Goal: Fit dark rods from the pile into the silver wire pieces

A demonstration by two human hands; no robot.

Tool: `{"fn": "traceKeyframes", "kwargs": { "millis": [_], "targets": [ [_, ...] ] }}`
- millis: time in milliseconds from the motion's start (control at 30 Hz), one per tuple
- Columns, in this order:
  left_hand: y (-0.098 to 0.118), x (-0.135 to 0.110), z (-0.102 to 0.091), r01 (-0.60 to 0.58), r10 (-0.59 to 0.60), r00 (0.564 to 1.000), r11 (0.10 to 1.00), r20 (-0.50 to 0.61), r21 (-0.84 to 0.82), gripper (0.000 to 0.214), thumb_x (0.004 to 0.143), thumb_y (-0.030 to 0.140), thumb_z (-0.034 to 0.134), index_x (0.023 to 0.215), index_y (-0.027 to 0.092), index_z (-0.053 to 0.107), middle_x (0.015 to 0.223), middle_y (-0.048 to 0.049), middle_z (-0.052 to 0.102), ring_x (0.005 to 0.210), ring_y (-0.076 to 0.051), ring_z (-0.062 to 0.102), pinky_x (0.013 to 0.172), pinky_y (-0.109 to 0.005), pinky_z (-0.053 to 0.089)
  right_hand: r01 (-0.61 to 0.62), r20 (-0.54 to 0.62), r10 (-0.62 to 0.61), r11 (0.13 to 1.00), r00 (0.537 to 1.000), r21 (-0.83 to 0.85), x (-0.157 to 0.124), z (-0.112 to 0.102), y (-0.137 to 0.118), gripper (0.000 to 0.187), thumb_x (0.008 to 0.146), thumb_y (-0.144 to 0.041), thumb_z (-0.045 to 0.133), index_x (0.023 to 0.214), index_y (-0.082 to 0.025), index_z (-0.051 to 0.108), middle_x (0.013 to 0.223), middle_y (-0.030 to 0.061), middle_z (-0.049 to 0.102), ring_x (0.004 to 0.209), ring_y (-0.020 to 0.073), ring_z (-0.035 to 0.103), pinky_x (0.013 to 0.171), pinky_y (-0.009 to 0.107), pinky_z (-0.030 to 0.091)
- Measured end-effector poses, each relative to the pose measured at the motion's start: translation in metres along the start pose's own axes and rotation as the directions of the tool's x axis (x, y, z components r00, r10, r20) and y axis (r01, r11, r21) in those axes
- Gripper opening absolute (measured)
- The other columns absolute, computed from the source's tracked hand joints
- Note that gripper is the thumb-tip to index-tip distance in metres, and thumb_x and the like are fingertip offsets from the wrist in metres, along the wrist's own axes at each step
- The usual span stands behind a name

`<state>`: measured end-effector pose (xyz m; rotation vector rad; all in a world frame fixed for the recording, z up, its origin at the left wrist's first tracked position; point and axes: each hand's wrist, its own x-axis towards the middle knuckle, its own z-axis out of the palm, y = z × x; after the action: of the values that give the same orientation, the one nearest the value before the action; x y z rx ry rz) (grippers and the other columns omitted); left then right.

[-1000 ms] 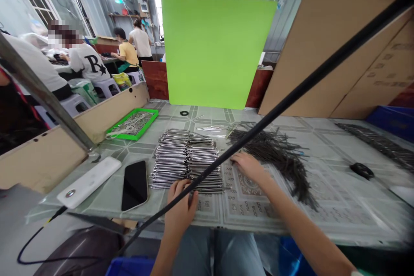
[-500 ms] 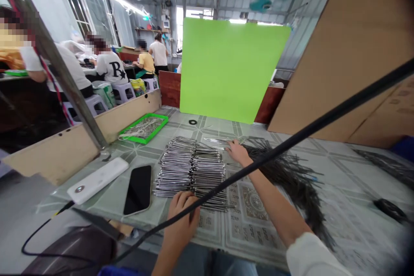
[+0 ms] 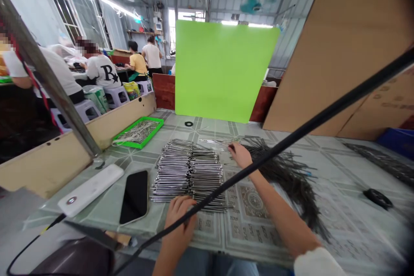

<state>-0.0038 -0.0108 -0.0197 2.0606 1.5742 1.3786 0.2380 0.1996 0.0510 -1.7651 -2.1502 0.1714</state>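
left hand (image 3: 179, 224) and right hand (image 3: 239, 155) at the stack of metal rods (image 3: 187, 174), lower middle of the worktop (image 3: 352, 228)
the left curls at the near end, i cannot tell if it grips; the right lies open at the far end, just beside the dark wire pile (image 3: 287, 177)

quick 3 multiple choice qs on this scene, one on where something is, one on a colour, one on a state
1. Where does the smartphone lie, as the wearer sees it?
A. inside the tray
B. between the white power bank and the stack of metal rods
C. right of the dark wire pile

2. What colour is the rim of the tray?
A. blue
B. red
C. green

3. What state is the smartphone in?
A. lying flat on the table
B. propped upright
C. held in a hand

1: B, it sits directly left of the stack, with the power bank further left.
2: C, the rim shows bright green.
3: A, it lies flat, and the left hand is beside it, not on it.
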Motion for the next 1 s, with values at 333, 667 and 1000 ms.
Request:
{"fn": "traceKeyframes", "kwargs": {
  "millis": [333,667,1000],
  "targets": [
    [0.079,0.015,0.021,0.394,-0.425,0.847,0.103,0.318,-0.913,0.052,0.073,0.064,0.063,0.100,0.020,0.055,0.091,-0.0049,0.064,0.100,-0.021,0.059,0.090,-0.035,0.044,0.067,-0.050,-0.046,0.687,0.998,0.723,-0.214,0.011,-0.083,0.029,0.087,-0.039,0.052,0.074,-0.014,0.058,0.058,-0.0007,0.049,0.051,0.0070,0.038,0.047,0.019,0.029],
    [0.106,0.018,-0.008,0.203,-0.486,0.820,-0.245,0.302,-0.948,0.042,0.072,0.039,0.073,0.069,0.019,0.037,0.062,0.0045,0.036,0.059,-0.010,0.044,0.063,-0.026,0.044,0.040,-0.019,-0.043,0.557,0.999,0.829,-0.254,0.017,-0.088,0.025,0.098,-0.034,0.037,0.104,-0.017,0.054,0.084,0.0033,0.060,0.077,0.0088,0.056,0.068,0.018,0.042],
    [0.104,0.017,-0.014,0.179,-0.462,0.846,-0.224,0.266,-0.958,0.043,0.078,0.040,0.067,0.071,0.019,0.030,0.062,0.0046,0.025,0.052,-0.008,0.029,0.051,-0.021,0.033,0.189,-0.116,-0.152,0.681,0.982,0.707,-0.254,0.000,-0.096,0.018,0.095,-0.024,0.044,0.098,-0.018,0.061,0.088,0.0025,0.064,0.081,0.0087,0.059,0.071,0.017,0.044]
  ]
}}
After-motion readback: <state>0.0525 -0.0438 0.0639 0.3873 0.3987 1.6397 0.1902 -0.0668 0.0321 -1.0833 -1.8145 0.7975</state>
